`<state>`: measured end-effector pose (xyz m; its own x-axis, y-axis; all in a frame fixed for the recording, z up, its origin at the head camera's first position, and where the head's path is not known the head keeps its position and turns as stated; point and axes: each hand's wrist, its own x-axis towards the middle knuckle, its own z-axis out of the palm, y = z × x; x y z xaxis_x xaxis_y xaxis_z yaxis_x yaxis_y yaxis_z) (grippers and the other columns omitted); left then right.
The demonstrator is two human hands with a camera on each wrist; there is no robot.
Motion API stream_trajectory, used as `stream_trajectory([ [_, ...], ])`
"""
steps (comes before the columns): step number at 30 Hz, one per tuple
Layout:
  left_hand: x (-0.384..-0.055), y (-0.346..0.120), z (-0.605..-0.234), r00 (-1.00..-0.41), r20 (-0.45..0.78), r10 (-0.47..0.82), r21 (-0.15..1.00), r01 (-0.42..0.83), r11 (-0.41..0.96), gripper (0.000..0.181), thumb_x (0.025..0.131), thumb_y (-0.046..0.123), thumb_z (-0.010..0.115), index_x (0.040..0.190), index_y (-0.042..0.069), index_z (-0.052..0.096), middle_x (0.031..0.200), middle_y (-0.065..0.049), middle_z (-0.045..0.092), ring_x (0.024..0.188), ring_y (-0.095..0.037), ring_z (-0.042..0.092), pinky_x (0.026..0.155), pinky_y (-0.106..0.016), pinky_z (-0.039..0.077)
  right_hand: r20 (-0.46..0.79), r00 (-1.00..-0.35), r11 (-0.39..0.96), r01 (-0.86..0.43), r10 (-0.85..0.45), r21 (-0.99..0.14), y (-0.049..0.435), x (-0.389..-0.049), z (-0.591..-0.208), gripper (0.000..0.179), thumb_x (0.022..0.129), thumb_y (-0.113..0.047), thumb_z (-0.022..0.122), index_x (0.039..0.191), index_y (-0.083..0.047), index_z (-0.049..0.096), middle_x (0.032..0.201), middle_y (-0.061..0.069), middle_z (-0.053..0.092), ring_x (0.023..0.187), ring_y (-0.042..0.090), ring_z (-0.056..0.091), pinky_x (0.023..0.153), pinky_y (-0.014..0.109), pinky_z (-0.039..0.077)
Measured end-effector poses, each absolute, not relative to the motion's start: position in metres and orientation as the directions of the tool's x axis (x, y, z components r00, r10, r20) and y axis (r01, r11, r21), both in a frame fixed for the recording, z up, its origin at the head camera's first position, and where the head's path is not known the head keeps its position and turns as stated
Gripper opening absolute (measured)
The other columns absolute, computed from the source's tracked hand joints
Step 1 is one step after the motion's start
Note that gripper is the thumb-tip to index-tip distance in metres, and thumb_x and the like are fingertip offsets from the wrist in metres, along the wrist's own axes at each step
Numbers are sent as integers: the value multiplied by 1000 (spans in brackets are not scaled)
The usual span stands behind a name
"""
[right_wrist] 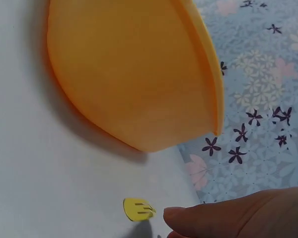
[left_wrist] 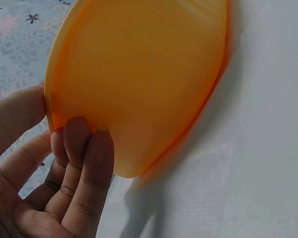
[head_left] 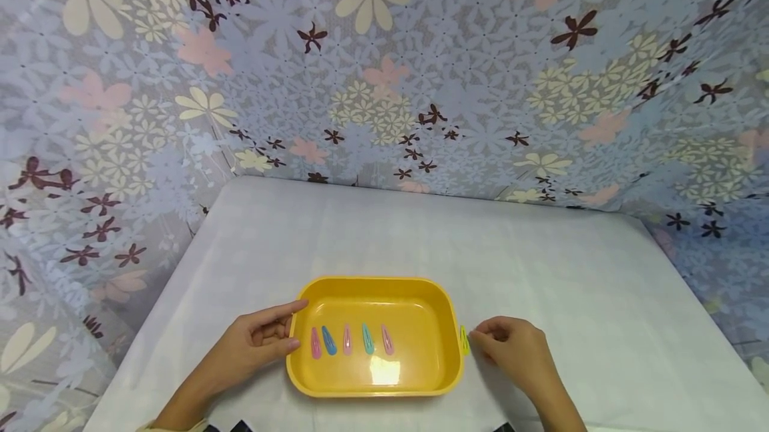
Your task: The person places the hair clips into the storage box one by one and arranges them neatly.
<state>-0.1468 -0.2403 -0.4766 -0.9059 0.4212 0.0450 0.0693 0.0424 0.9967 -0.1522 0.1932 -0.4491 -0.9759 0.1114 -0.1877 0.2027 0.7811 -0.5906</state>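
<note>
A yellow plastic tray [head_left: 414, 325] stands on the white-covered surface. My left hand [head_left: 255, 338] grips its left rim, with the index finger and thumb at the rim; in the left wrist view other fingers press the outer wall [left_wrist: 134, 99]. Several snap hair clips lie in a row inside, among them a blue clip [head_left: 328, 340] and a turquoise clip [head_left: 368, 338]. Just outside the right wall is a yellow hair clip [head_left: 464, 340]. Close beside it is my right hand [head_left: 510, 348], fingers bent. A narrow gap shows between thumb [right_wrist: 188, 218] and clip; the index fingertip is mostly hidden.
The white cloth [head_left: 541, 272] reaches round the tray on all sides. Behind and to both sides hangs a flowered fabric [head_left: 384, 85]. Small dark objects [head_left: 240, 425] poke in at the bottom edge of the head view.
</note>
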Motion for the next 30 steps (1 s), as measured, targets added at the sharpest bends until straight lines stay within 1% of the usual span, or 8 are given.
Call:
stream_trajectory([
  [1, -147, -240, -476, -908, 38, 417, 997, 63, 45, 54, 96, 4, 71, 145, -6, 52, 101, -21, 58, 85, -8, 60, 72, -20, 55, -187, -977, 782, 199, 107, -591, 192, -153, -449, 18, 90, -32, 80, 87, -14, 77, 70, -6, 67, 61, 13, 60, 61, 28, 49],
  [8, -147, -240, -475, -908, -2, 419, 999, 19, 46, 55, 97, 7, 71, 148, -1, 52, 113, -28, 58, 90, -11, 61, 76, -22, 55, -188, -980, 785, 170, 70, -595, 186, -158, -448, 18, 89, -29, 81, 83, -13, 75, 65, -4, 65, 59, 14, 58, 57, 28, 48],
  [15, -147, -240, -475, -907, 3, 422, 999, 21, 39, 55, 97, 7, 71, 147, -2, 52, 114, -30, 58, 89, -11, 61, 77, -22, 56, -202, -976, 789, 189, 84, -584, 181, -162, -449, 12, 87, -21, 82, 81, -13, 74, 64, -4, 64, 58, 15, 58, 55, 28, 48],
  [19, -147, -240, -476, -907, 8, 422, 999, 27, 40, 55, 96, 7, 71, 147, -2, 52, 114, -29, 58, 89, -11, 61, 78, -22, 56, -200, -976, 785, 189, 85, -590, 180, -163, -449, 10, 85, -17, 82, 81, -12, 74, 64, -3, 64, 58, 15, 58, 54, 28, 48],
  [23, -146, -241, -476, -906, 13, 423, 998, 34, 43, 55, 96, 6, 71, 147, -3, 51, 110, -29, 58, 88, -11, 61, 77, -22, 56, -196, -977, 785, 183, 81, -591, 178, -163, -449, 11, 85, -16, 82, 81, -11, 73, 64, -3, 64, 58, 15, 58, 53, 28, 49],
  [30, -145, -240, -475, -905, 14, 425, 999, 30, 30, 55, 97, 5, 70, 147, -5, 50, 116, -32, 58, 89, -11, 62, 78, -23, 57, -188, -980, 783, 169, 69, -598, 174, -164, -449, 9, 84, -12, 81, 82, -10, 74, 67, -3, 65, 58, 15, 58, 53, 28, 50],
])
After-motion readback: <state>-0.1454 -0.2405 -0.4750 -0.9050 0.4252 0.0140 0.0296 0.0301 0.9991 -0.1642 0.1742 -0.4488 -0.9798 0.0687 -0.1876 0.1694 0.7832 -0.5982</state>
